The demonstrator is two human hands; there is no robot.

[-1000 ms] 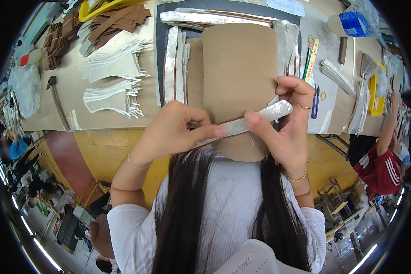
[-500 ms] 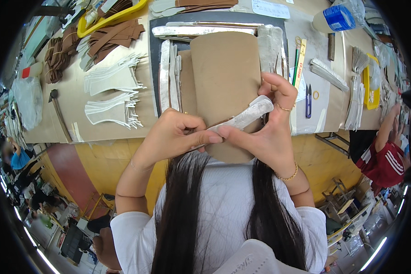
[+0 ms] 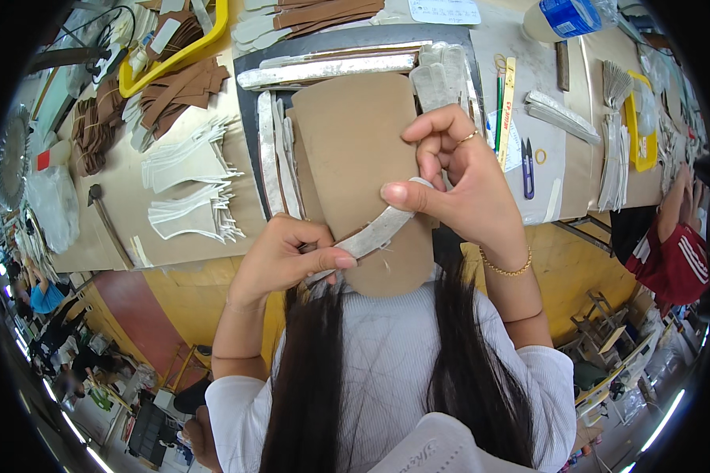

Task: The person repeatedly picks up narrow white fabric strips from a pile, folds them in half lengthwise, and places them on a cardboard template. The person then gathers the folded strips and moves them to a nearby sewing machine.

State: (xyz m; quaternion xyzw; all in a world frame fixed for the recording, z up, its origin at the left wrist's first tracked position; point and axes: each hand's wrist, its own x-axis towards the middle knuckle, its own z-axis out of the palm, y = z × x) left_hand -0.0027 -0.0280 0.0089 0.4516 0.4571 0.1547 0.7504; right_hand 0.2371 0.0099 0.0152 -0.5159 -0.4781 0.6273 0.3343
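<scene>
Both hands hold a curved whitish strip with a thin brown edge [image 3: 375,235], probably leather, over a tan board with rounded ends [image 3: 355,138]. At the strip's lower left end, my left hand [image 3: 292,258] is closed, thumb on top and fingers curled beneath. My right hand [image 3: 472,185] pinches the upper right end between thumb and fingers, its index finger raised and bent. The board slopes from the bench toward my lap. More pale strips lie around it: a row along its far side [image 3: 327,71], some upright at its left [image 3: 278,154], and a bunch at its far right [image 3: 440,77].
On the left lie fanned stacks of white pieces [image 3: 188,158], brown strips [image 3: 183,98], a yellow tray [image 3: 173,47] and a hammer [image 3: 109,225]. To the right are thread snips [image 3: 528,169], a yellow ruler [image 3: 507,110] and a bottle with a blue label [image 3: 564,20]. Someone in red [image 3: 670,256] works nearby.
The strip has gone from nearly straight to curved. My right hand has risen slightly away from my left, which now grips nearer the lower end. The whole view has shifted a little.
</scene>
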